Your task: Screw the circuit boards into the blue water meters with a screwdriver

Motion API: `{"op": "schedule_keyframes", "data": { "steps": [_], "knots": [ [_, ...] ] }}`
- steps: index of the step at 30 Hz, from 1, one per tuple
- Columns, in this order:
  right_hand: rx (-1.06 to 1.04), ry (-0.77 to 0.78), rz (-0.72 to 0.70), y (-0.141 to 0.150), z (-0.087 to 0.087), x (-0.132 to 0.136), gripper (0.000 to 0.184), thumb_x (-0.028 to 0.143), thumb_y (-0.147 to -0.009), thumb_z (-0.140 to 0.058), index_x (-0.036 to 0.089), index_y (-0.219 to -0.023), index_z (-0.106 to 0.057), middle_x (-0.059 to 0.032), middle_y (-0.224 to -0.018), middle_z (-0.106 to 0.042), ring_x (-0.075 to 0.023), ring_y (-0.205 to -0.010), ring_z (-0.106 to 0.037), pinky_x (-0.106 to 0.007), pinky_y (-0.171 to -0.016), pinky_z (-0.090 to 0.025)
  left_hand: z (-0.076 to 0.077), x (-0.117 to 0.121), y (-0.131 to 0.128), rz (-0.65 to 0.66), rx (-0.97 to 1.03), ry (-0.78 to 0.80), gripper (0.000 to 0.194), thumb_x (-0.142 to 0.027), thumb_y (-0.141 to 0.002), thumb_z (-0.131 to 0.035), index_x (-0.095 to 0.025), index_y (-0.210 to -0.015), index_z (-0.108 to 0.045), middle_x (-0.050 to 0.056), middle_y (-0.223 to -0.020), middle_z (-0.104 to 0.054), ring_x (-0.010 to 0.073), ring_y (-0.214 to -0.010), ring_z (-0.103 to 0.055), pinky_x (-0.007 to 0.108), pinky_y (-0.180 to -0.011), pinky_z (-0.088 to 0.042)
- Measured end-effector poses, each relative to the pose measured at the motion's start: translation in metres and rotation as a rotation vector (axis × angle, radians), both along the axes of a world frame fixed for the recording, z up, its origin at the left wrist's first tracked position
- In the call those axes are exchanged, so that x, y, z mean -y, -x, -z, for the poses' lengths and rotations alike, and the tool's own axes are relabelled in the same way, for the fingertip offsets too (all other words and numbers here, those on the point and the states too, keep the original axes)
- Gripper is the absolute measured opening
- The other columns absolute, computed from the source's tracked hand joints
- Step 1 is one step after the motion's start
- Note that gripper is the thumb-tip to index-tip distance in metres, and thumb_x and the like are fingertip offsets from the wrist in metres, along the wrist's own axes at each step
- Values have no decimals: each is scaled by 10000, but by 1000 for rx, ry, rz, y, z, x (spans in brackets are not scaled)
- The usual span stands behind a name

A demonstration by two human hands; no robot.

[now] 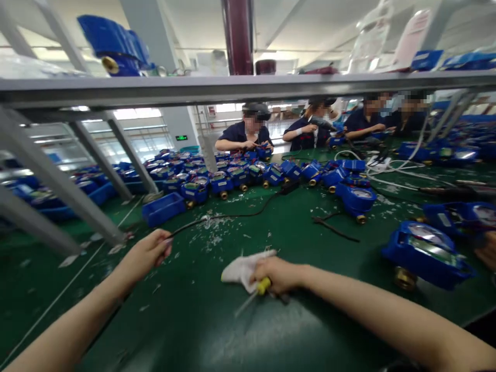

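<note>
The right hand (279, 274) rests on the green table (294, 227) near the frame's centre, fingers curled tight around a white cloth (242, 268) and a yellow-handled tool (260, 288); the tool's thin shaft points toward 7 o'clock, and it looks like a small screwdriver, though blur makes that uncertain. The left hand (149, 251), at 9 o'clock from the right and well apart from it, is closed in a pinch on the end of a black cable (232, 214) that runs off toward 1 o'clock across pale scraps (217, 230) littering the table. A blue meter (426, 253) with a brass fitting lies at 3 o'clock from the right hand. More blue meters (240, 175) line the table at 12 o'clock, beyond them seated people (248, 135) in dark uniforms.
</note>
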State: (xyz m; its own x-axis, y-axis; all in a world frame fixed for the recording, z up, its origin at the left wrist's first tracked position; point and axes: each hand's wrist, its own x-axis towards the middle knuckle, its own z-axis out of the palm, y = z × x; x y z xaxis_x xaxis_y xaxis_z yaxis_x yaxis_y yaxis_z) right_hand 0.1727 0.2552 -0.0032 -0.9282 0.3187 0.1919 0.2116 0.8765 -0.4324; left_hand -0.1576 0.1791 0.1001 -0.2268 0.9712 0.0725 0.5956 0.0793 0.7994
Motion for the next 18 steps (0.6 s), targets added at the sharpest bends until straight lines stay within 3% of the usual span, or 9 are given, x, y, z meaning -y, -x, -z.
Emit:
{"op": "schedule_keyframes", "data": {
  "steps": [5,7,9,12,14,16,18],
  "knots": [
    [-36,-6,378,54,-10,-81,130,216,-851,-636,125,-943,-614,-47,-974,-584,-183,-911,-553,-381,-834,-465,-9,-17,-13,-122,87,-101,251,-432,-722,-517,-195,-784,-465,-44,-605,-550,88,-472,-469,211,-471,-358],
    [-99,-10,530,64,-22,-92,110,212,-883,-587,119,-942,-595,-54,-984,-567,-177,-902,-548,-368,-829,-462,-11,-20,-10,-157,99,-125,234,-412,-715,-514,-195,-777,-452,-43,-602,-546,87,-461,-469,210,-459,-354],
    [-164,0,615,60,-38,-86,105,121,-847,-565,132,-945,-603,-37,-971,-559,-144,-839,-559,-298,-795,-450,-13,-18,-6,-174,102,-128,233,-399,-702,-530,-192,-777,-453,-43,-593,-549,85,-447,-467,208,-445,-347],
    [-225,16,664,23,-56,-56,226,48,-763,-546,184,-919,-636,4,-913,-564,-97,-731,-568,-210,-708,-413,-11,-8,-7,-161,119,-100,242,-395,-693,-546,-186,-780,-461,-46,-578,-549,79,-430,-460,201,-426,-331],
    [-244,-3,747,-15,-59,-33,201,59,-743,-538,192,-854,-640,2,-842,-569,-122,-724,-572,-224,-664,-393,-7,1,-13,-133,145,-75,246,-404,-705,-533,-184,-784,-460,-49,-576,-548,74,-421,-453,196,-414,-318],
    [-234,-49,918,-55,-53,-16,142,80,-733,-552,183,-796,-626,-18,-797,-576,-165,-725,-575,-255,-626,-365,-3,9,-22,-97,175,-49,247,-416,-726,-518,-184,-785,-457,-52,-578,-548,68,-414,-447,190,-404,-306],
    [-95,24,1134,-88,-40,-10,97,110,-749,-568,191,-776,-615,-19,-822,-599,-162,-676,-578,-261,-575,-333,1,17,-32,-56,204,-22,245,-421,-747,-507,-185,-781,-454,-54,-582,-547,62,-412,-444,183,-400,-299]
  ]
}}
